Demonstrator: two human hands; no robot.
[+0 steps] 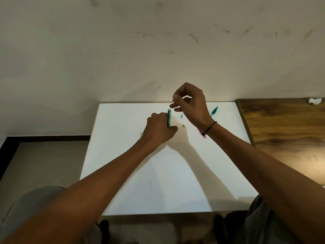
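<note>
While left hand grips teal pen, right hand pinches thin piece

Both forearms are bare right down to the lower edge of the view. A thin black cord bracelet circles the wrist of the right hand, with a small dark bead or knot on its near side. The left hand is bare. Lower down, plain grey cloth covers the left knee. The right knee wears the same grey fabric, darker in shadow and creased in soft folds.
</note>
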